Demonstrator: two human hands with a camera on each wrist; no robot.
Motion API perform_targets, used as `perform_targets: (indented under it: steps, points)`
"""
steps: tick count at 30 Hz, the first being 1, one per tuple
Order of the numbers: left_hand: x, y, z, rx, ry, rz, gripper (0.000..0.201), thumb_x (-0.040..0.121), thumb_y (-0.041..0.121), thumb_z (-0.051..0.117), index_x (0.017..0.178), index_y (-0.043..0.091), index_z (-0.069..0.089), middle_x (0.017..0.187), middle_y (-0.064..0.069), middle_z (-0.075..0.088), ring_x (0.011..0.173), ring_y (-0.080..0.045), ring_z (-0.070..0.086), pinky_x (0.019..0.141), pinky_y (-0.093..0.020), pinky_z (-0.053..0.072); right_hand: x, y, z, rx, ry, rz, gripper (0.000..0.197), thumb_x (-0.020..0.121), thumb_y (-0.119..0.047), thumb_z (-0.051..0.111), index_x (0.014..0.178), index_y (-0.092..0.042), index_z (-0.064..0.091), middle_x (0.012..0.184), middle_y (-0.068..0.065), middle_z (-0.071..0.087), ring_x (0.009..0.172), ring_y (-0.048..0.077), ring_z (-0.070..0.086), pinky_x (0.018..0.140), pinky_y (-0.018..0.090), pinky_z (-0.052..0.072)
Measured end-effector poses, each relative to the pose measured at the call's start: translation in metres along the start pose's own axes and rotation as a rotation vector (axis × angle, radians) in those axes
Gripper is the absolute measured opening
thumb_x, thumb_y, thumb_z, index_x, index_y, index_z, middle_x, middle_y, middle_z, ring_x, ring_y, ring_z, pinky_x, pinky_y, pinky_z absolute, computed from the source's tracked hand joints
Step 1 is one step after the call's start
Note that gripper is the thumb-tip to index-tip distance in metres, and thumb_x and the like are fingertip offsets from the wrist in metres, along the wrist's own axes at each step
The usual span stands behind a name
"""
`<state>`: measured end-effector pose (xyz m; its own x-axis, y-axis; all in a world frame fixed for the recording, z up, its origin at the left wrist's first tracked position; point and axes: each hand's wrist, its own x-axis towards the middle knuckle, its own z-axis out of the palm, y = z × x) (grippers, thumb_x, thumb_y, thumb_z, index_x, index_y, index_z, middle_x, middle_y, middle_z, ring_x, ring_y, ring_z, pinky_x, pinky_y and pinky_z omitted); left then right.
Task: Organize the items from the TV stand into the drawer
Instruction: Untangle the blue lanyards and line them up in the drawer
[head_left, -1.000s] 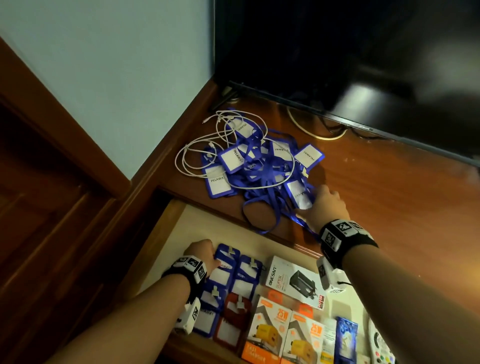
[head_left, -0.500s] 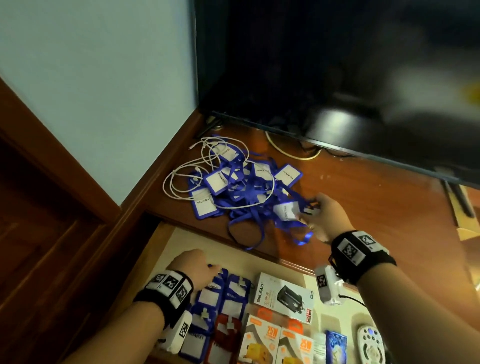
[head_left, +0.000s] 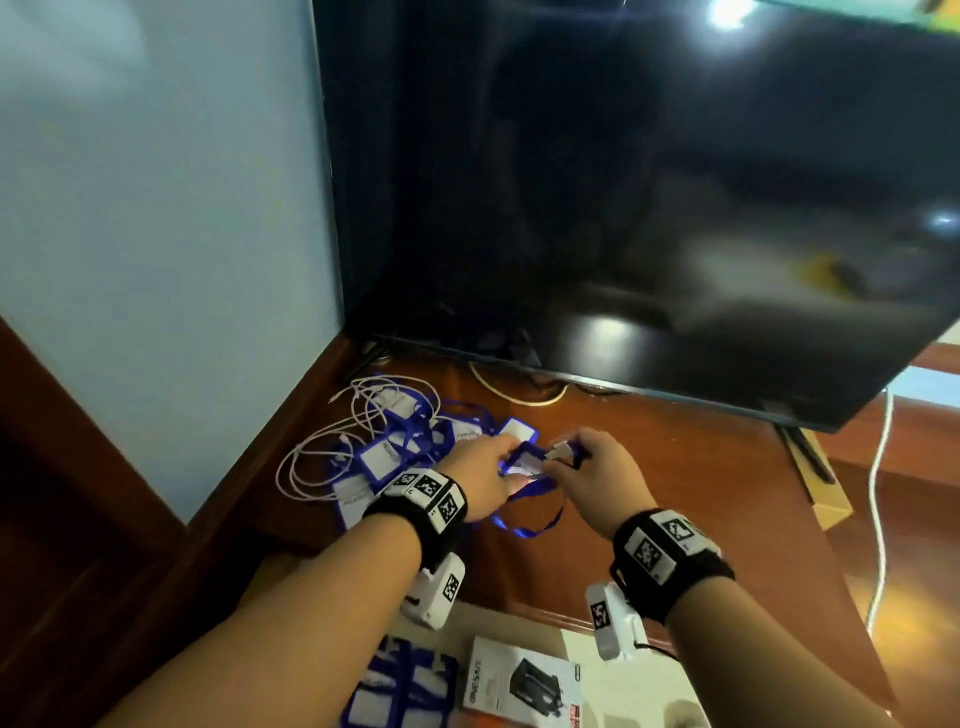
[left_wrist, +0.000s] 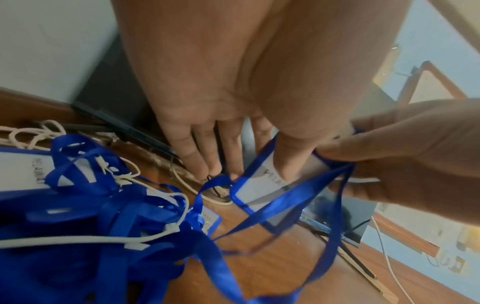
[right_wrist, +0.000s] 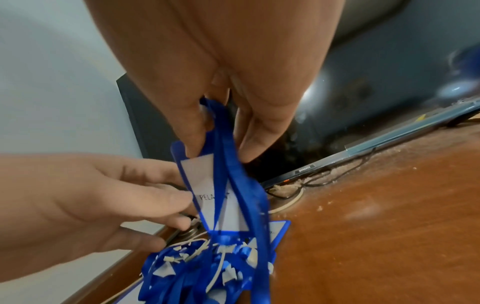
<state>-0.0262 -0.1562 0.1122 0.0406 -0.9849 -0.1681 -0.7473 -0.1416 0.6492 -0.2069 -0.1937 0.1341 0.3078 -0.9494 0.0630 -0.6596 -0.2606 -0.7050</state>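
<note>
Blue badge holder (head_left: 519, 460) (strap trailing) pinched by both hands beside tangled lanyards (head_left: 410, 447) and white cable (head_left: 311, 462).

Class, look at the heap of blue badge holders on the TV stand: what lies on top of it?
A white cable loops over and through the heap of blue badge holders. What is under the heap is covered.

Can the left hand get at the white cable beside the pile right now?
Probably not straight away: the left hand holds the blue badge holder together with the right hand. The white cable lies exposed nearby.
</note>
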Motion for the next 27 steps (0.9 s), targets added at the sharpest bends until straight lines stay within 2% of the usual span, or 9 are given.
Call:
perform_targets:
  steps: [3, 6, 9, 13, 16, 19, 22, 25, 27]
  points:
    - [-0.001, 0.004, -0.006, -0.109, 0.116, 0.030, 0.024, 0.095, 0.034, 0.073, 0.116, 0.023, 0.069, 0.106, 0.007, 0.069, 0.097, -0.013, 0.065, 0.078, -0.016, 0.042, 0.000, -0.003, -0.015, 0.023, 0.061, -0.059, 0.020, 0.082, -0.016, 0.080, 0.093, -0.029, 0.069, 0.103, -0.003, 0.062, 0.096, 0.015, 0.061, 0.082, 0.018, 0.042]
    - [-0.011, 0.016, -0.028, -0.153, 0.197, 0.120, 0.011, 0.095, 0.034, 0.072, 0.105, 0.030, 0.069, 0.093, 0.018, 0.067, 0.088, 0.001, 0.064, 0.078, -0.016, 0.045, -0.004, -0.004, -0.032, 0.143, 0.150, -0.059, 0.021, 0.086, -0.025, 0.079, 0.099, -0.035, 0.066, 0.099, -0.012, 0.068, 0.094, 0.008, 0.065, 0.084, 0.030, 0.053]
    - [-0.025, 0.035, -0.059, -0.218, 0.274, 0.191, 0.009, 0.093, 0.034, 0.074, 0.102, 0.032, 0.071, 0.089, 0.016, 0.072, 0.083, 0.005, 0.066, 0.078, -0.016, 0.051, -0.009, -0.010, -0.048, 0.219, 0.307, -0.094, 0.031, 0.085, -0.029, 0.081, 0.111, -0.030, 0.063, 0.105, -0.016, 0.066, 0.101, 0.000, 0.062, 0.086, 0.025, 0.050]
    - [-0.050, 0.068, -0.096, -0.414, 0.390, 0.236, 0.010, 0.092, 0.028, 0.077, 0.101, 0.025, 0.074, 0.089, 0.010, 0.078, 0.081, 0.001, 0.072, 0.071, -0.013, 0.054, -0.026, -0.033, -0.065, 0.236, 0.624, -0.174, 0.024, 0.082, -0.035, 0.081, 0.088, -0.025, 0.060, 0.087, -0.009, 0.060, 0.083, 0.010, 0.059, 0.076, 0.028, 0.049]
    - [-0.067, 0.094, -0.112, -0.555, 0.383, 0.258, 0.014, 0.093, 0.027, 0.076, 0.106, 0.021, 0.073, 0.093, 0.008, 0.080, 0.085, -0.003, 0.076, 0.075, -0.022, 0.060, -0.040, -0.066, -0.072, 0.386, 0.403, -0.135, 0.028, 0.092, -0.047, 0.067, 0.078, -0.022, 0.069, 0.074, -0.003, 0.070, 0.071, 0.013, 0.066, 0.065, 0.030, 0.052]
    - [-0.082, 0.114, -0.116, -0.632, 0.303, 0.261, 0.013, 0.093, 0.024, 0.076, 0.105, 0.019, 0.074, 0.093, 0.003, 0.081, 0.086, -0.014, 0.078, 0.081, -0.038, 0.064, -0.043, -0.090, -0.082, 0.562, 0.220, -0.136, 0.024, 0.096, -0.039, 0.065, 0.090, -0.018, 0.073, 0.087, -0.002, 0.078, 0.080, 0.014, 0.074, 0.069, 0.031, 0.059]
    - [-0.092, 0.122, -0.114, -0.633, 0.300, 0.265, 0.011, 0.094, 0.026, 0.074, 0.102, 0.017, 0.074, 0.090, -0.001, 0.080, 0.082, -0.021, 0.077, 0.079, -0.040, 0.064, -0.038, -0.099, -0.100, 0.659, 0.191, -0.164, 0.018, 0.097, -0.025, 0.068, 0.096, -0.007, 0.070, 0.092, 0.007, 0.078, 0.086, 0.027, 0.075, 0.077, 0.045, 0.061]
    - [-0.088, 0.112, -0.111, -0.616, 0.376, 0.196, 0.005, 0.097, 0.024, 0.070, 0.102, 0.021, 0.071, 0.093, -0.002, 0.078, 0.086, -0.026, 0.074, 0.078, -0.037, 0.063, -0.037, -0.105, -0.126, 0.582, 0.238, -0.262, 0.014, 0.098, -0.020, 0.067, 0.092, -0.008, 0.068, 0.079, -0.003, 0.075, 0.071, 0.014, 0.068, 0.066, 0.032, 0.054]
    - [-0.080, 0.103, -0.111, -0.553, 0.371, 0.171, 0.031, 0.092, 0.023, 0.076, 0.118, 0.034, 0.064, 0.114, 0.007, 0.071, 0.101, -0.014, 0.070, 0.087, -0.034, 0.059, -0.041, -0.114, -0.146, 0.479, 0.214, -0.358, 0.011, 0.100, -0.022, 0.064, 0.095, -0.015, 0.070, 0.074, -0.003, 0.071, 0.063, 0.012, 0.060, 0.059, 0.028, 0.047]
